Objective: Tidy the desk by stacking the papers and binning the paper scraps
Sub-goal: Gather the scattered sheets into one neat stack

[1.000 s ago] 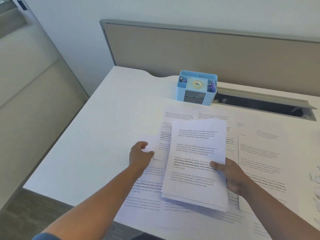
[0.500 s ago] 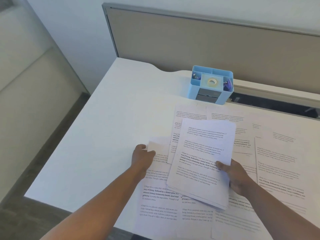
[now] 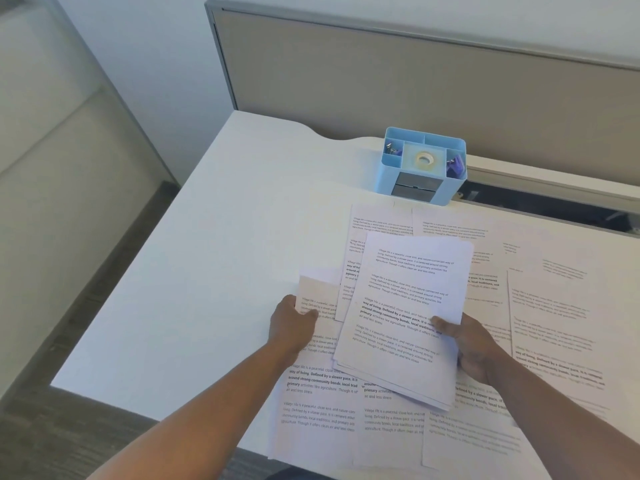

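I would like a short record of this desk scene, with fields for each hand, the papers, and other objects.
left hand: left hand pinches the edge of a loose sheet lying on the desk
right hand: right hand holds a stack of papers by its right edge, thumb on top
loose papers: several printed sheets spread over the white desk, not yet stacked
organizer: blue desk organizer at the desk's back, a tape roll in its middle compartment
paper scraps: none in view

Matt white printed paper is seen in the sheets (image 3: 408,306); the desk (image 3: 225,254) is finished smooth and matt, the blue organiser (image 3: 420,168) in smooth plastic
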Demonstrator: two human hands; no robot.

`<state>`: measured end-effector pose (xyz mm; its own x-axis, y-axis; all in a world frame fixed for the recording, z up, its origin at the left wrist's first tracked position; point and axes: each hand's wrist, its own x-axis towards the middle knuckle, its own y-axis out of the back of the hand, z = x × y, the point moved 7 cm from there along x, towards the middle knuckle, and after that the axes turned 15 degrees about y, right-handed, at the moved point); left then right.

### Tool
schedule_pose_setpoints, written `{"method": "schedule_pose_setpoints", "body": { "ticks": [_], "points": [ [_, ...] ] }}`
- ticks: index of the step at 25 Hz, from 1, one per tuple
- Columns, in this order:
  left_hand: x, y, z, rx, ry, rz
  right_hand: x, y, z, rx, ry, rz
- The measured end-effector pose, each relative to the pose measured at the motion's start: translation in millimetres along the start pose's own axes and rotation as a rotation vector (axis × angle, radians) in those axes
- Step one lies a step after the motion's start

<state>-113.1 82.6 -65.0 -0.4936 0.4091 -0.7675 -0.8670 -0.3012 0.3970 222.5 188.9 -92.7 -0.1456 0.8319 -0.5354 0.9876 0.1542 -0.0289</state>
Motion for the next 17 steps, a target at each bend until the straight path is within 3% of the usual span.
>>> {"method": "schedule_pose_setpoints", "body": {
  "ticks": [4,12,14,17],
  "points": [
    [0,11,-1,-0.002,-0.004,-0.019,0,0,-1,0.002,-0.004,-0.019],
    [-38,98,102,0.302,-0.365,0.291,-5,-3,-6,-0.019,-0.003,-0.012],
    [-54,112,124,0.254,-0.418,0.269,-8,-4,-10,-0.015,0.004,-0.007],
    [-67,121,145,0.076,-0.392,0.107,-13,-9,-21,0.030,0.035,-0.012]
  ]
}}
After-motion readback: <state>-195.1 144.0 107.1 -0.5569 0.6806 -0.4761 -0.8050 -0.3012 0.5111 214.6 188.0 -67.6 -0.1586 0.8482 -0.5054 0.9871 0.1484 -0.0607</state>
